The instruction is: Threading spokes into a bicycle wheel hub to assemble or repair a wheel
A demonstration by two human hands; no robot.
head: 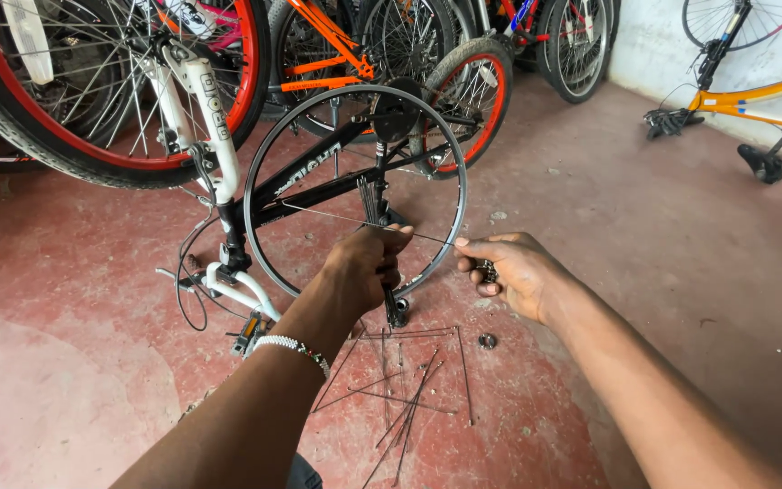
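Note:
A bare silver wheel rim (269,154) stands upright in front of an upside-down black and white bicycle frame (228,154). My left hand (368,263) reaches inside the rim and is closed around a bundle of thin spokes (371,201) at its middle. One spoke (346,219) runs across from the left of the rim to its right edge. My right hand (509,270) pinches the end of that spoke at the rim's right edge and holds a small metal tool. A beaded bracelet (296,347) circles my left wrist.
Several loose spokes (409,389) lie scattered on the red concrete floor (635,235) below my hands, with a small round metal part (488,340) beside them. Red-tyred and orange bicycles (337,54) crowd the back. An orange frame (753,104) leans by the right wall.

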